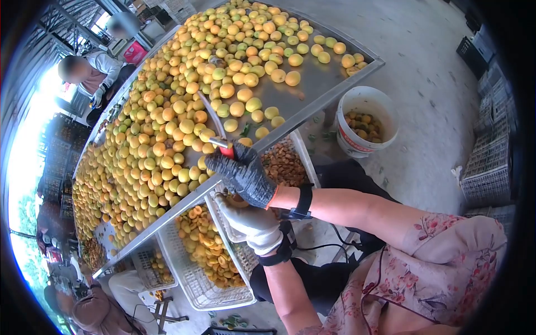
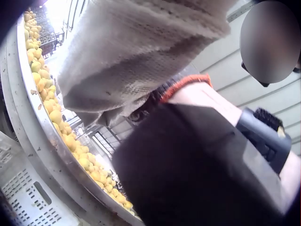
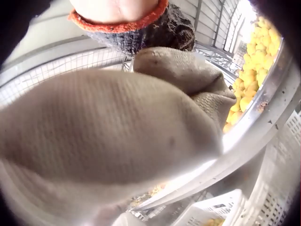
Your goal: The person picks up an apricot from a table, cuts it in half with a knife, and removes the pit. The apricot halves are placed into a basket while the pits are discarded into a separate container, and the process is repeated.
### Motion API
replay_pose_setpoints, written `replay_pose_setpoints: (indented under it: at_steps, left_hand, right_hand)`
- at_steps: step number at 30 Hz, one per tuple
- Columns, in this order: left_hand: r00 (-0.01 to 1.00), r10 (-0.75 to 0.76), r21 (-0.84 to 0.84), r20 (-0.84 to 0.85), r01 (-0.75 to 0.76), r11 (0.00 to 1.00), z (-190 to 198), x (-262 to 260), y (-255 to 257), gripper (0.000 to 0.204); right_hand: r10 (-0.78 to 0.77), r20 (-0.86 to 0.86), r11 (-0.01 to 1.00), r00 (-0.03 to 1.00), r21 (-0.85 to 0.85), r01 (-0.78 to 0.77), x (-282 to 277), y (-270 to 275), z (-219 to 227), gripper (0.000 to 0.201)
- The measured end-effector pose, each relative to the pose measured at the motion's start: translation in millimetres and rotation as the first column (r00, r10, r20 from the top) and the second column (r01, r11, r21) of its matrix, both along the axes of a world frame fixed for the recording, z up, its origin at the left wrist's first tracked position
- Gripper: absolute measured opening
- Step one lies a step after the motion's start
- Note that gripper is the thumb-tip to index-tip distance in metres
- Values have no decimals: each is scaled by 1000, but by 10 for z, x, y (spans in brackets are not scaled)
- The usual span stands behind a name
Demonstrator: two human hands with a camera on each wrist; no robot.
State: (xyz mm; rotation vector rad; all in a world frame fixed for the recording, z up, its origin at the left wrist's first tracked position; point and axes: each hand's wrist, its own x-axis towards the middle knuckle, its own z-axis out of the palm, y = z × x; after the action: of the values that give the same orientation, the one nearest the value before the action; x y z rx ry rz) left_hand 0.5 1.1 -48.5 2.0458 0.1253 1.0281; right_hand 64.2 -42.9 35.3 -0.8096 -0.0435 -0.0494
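The right hand (image 1: pixel 245 176), in a dark knit glove with an orange cuff, grips a red-handled tool (image 1: pixel 215 114). The tool's curved metal part points away from the hand and reaches over the nearest apricots (image 1: pixel 167 114). The left hand (image 1: pixel 248 220), in a pale cloth glove, lies just beside and below the right, its fingers bent. A bit of orange shows among them, but the gloves hide most of it, so whether the left hand holds a fruit cannot be told.

Just beyond the hands is the raised metal rim (image 1: pixel 326 95) of the sloping tabletop (image 1: pixel 312 70), standing between the left hand and the apricots. These cover much of the tabletop, yellow, orange and some greenish.

Below the rim, beside the left hand, a white plastic crate (image 1: pixel 215 300) holds cut apricots (image 1: pixel 206 245); a smaller crate (image 1: pixel 144 268) with more fruit is beyond it. Under the right hand, a pale tray (image 1: pixel 305 159) holds brown pits (image 1: pixel 285 162).

Farther to the right, a white bucket (image 1: pixel 350 140) with fruit inside stands on the floor (image 1: pixel 427 139), and crates (image 1: pixel 488 162) are stacked well apart. Another person (image 1: pixel 106 67) is at the far side of the tabletop.
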Motion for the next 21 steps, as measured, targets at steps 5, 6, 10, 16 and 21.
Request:
replay_pose_setpoints:
  at_steps: [5, 6, 10, 16, 21]
  left_hand:
    - [995, -56, -264, 84, 76, 962, -72, 57, -11, 56]
    - [994, -39, -403, 105, 78, 912, -62, 90, -20, 51]
    - [994, -76, -875, 74, 101, 473, 312, 136, -97, 39]
    - [994, -43, -883, 103, 111, 457, 312, 195, -116, 26]
    - [985, -115, -909, 128, 163, 384, 336, 193, -118, 30]
  right_hand:
    - [258, -33, 908, 966, 350, -230, 120, -74, -198, 10]
    - [402, 29, 756, 915, 554, -350, 156, -100, -245, 8]
    - [379, -200, 820, 903, 524, -228, 125, -64, -103, 10]
    - [447, -205, 766, 870, 590, -255, 156, -159, -242, 12]
    - [408, -358, 842, 840, 502, -195, 147, -214, -173, 13]
